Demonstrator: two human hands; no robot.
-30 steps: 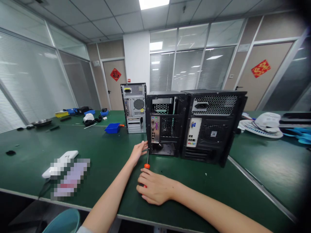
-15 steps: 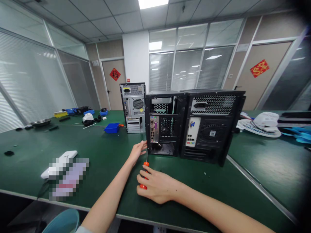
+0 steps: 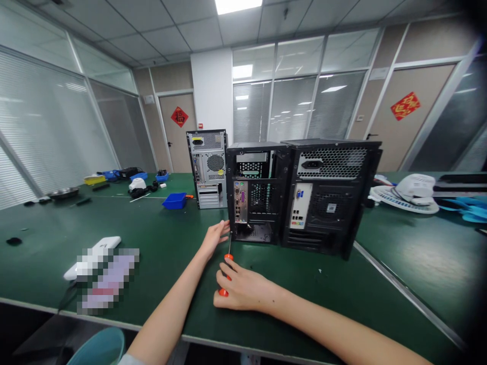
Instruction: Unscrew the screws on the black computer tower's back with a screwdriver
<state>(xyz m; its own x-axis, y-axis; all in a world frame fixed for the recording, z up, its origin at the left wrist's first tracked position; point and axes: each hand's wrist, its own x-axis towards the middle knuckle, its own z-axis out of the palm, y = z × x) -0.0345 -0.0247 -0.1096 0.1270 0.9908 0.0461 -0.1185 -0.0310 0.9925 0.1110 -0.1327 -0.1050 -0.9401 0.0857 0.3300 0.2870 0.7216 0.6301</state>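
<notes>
My right hand [image 3: 243, 290] is closed round the orange handle of a screwdriver [image 3: 227, 265] low over the green table [image 3: 163, 253]. The thin shaft points away from me at the lower left rear corner of an open black computer case [image 3: 255, 190]. My left hand [image 3: 214, 236] rests with its fingers stretched out against that same corner, beside the screwdriver's tip. A second black computer case [image 3: 330, 195] stands right against the first on its right.
A grey computer case [image 3: 207, 167] stands behind on the left, with a blue bin [image 3: 174, 201] beside it. A white device [image 3: 91, 252] lies at the left. White fan parts [image 3: 409, 195] and blue pieces lie on the right table. A teal stool [image 3: 99, 347] sits below the near edge.
My right hand has tightened round the screwdriver handle, and more of the orange grip shows below the fingers. The left hand stays at the case corner.
</notes>
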